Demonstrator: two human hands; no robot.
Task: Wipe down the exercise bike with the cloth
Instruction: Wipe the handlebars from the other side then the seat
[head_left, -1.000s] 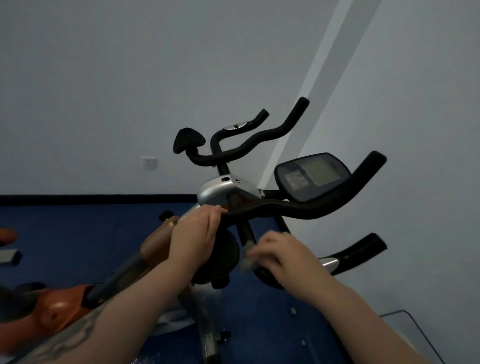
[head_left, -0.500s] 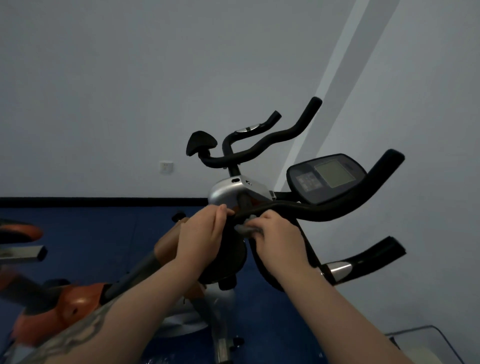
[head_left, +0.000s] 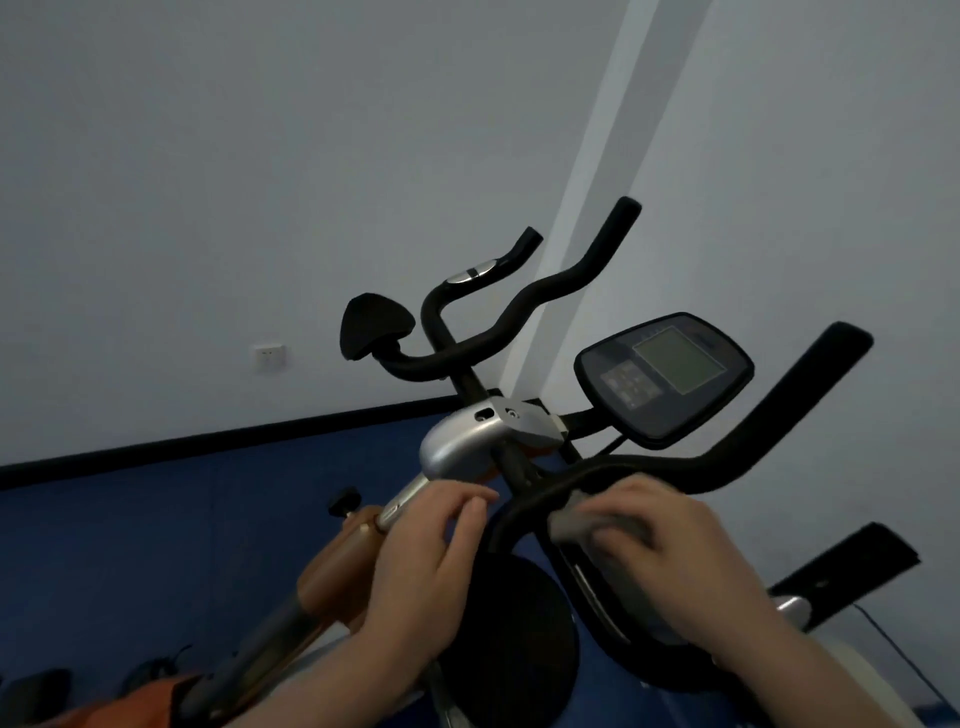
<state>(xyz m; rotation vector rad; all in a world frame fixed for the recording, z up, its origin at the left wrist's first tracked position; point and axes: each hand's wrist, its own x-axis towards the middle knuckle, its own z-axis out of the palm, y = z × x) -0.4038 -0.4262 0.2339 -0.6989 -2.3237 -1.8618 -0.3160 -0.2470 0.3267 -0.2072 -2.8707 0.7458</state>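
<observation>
The exercise bike's black handlebar (head_left: 737, 457) curves across the middle, with its grey console (head_left: 665, 379) above and a silver stem housing (head_left: 467, 441) to the left. My right hand (head_left: 670, 540) grips a small grey cloth (head_left: 576, 525) and presses it against the near bend of the handlebar. My left hand (head_left: 431, 551) sits just left of that bend beside the silver post (head_left: 402, 501), fingers loosely extended and touching the bike. Whether it holds anything is unclear. A black round pad (head_left: 514, 639) lies below both hands.
A second bike's black handlebar (head_left: 519, 312) and pad (head_left: 374, 325) stand behind. An orange frame part (head_left: 343, 561) runs down to the left. White walls meet in a corner behind; blue floor (head_left: 156, 545) spreads below. A wall socket (head_left: 269, 357) is on the left wall.
My right hand rose from below the handlebar onto its near bend with the cloth, then slid a little right along it. The left hand stayed by the silver post. The view tilted.
</observation>
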